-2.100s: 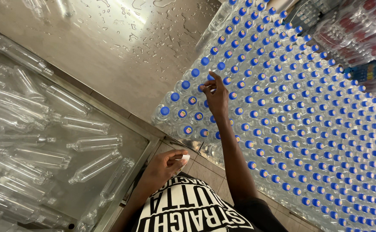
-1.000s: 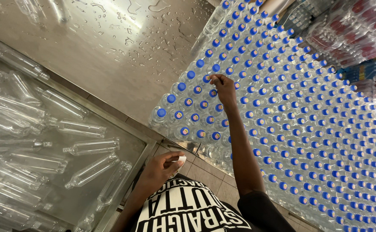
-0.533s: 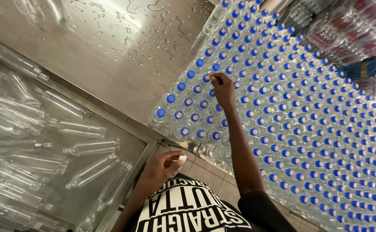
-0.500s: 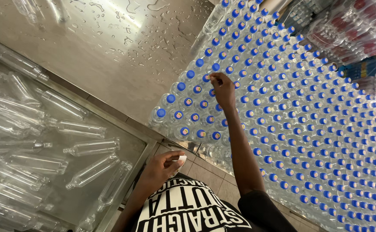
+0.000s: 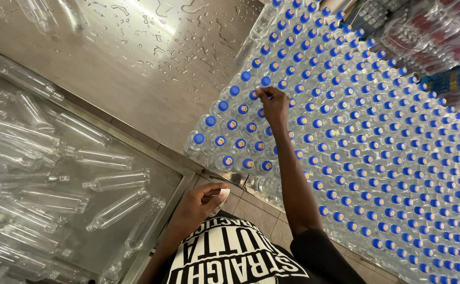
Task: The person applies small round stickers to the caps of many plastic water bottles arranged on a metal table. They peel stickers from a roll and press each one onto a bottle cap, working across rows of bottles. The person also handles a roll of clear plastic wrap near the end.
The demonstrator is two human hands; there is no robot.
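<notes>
A large block of clear water bottles with blue caps [image 5: 366, 137] stands upright on a wet steel table [image 5: 135, 63]. Several caps near the front carry small round yellow-and-red stickers [image 5: 232, 124]; the caps along the left edge [image 5: 210, 121] are plain blue. My right hand [image 5: 274, 108] reaches out over the block, fingertips pinched on one blue cap [image 5: 260, 94]. My left hand [image 5: 201, 202] stays close to my chest, curled around a small white object [image 5: 223, 194].
At the left, a steel-framed bin [image 5: 151, 221] holds several empty clear bottles [image 5: 114, 181] lying on their sides. Shrink-wrapped packs of bottles [image 5: 440, 37] are stacked at the top right. Tiled floor [image 5: 256, 210] shows below the table edge.
My right hand has shifted slightly along the caps near the block's left edge. My left hand has stayed by my chest with the white object.
</notes>
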